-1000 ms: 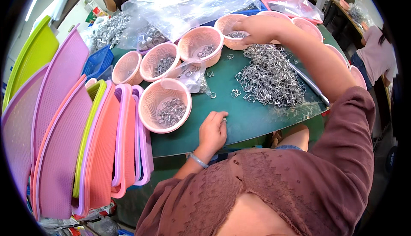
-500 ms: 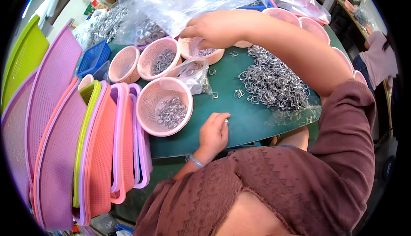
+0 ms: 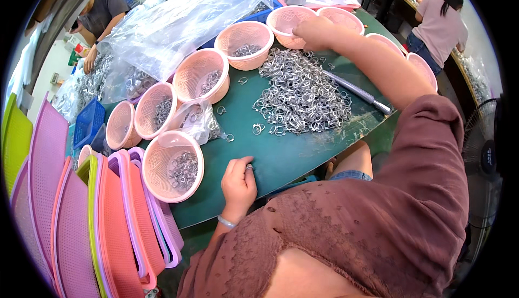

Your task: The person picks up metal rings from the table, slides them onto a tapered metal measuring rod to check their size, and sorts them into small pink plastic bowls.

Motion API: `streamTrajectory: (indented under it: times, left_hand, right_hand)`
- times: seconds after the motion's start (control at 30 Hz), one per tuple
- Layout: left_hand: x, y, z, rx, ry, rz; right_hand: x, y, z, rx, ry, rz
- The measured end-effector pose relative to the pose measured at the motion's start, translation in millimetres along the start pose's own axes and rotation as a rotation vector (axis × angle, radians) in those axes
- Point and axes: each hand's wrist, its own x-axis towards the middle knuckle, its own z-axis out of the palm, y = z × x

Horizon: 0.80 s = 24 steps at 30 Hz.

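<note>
My right hand (image 3: 318, 32) reaches across the table to a far pink basket (image 3: 284, 15), at its right rim. Its fingers bend downward and are partly hidden, so any hold is unclear. Near the table's front edge rests my left hand (image 3: 239, 186), curled closed; a silver ring (image 3: 249, 166) shows at its fingers, worn or held I cannot tell. Between the hands lies a big heap of silver rings (image 3: 303, 95), with several loose ones around it. A metal ring sizing stick (image 3: 359, 92) lies at the heap's right side.
Pink baskets form an arc, several holding rings; the nearest basket (image 3: 172, 178) stands left of my left hand. A bag of rings (image 3: 203, 122) lies beside it. Stacked plastic baskets (image 3: 116, 217) crowd the left. Clear plastic sheeting (image 3: 178, 27) covers the back. Two people are nearby.
My view has turned to the right. My right hand has moved from one ring-filled basket to another farther right. The ring sizing stick has come into sight; my left hand stays closed at the edge.
</note>
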Motion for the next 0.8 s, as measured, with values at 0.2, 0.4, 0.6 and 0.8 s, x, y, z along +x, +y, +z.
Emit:
streamTrajectory:
  times: [0.2, 0.4, 0.6, 0.8]
  left_hand:
    - [-1.4, 2.7, -0.2, -0.009, 0.023, -0.017]
    - [-1.8, -0.8, 2.0, 0.009, 0.030, 0.015]
    - [-1.2, 2.7, 2.4, 0.021, 0.010, -0.003]
    - [-0.7, 3.3, 2.5, 0.022, 0.002, -0.012]
  right_hand:
    - [-5.9, -2.9, 31.1, 0.044, 0.334, 0.057]
    - [-15.1, -2.3, 51.2, -0.047, 0.638, -0.073]
    - [-28.1, 2.6, 54.2, -0.134, 0.798, -0.052]
    - [-37.9, 27.6, 33.4, 0.079, 0.927, 0.205]
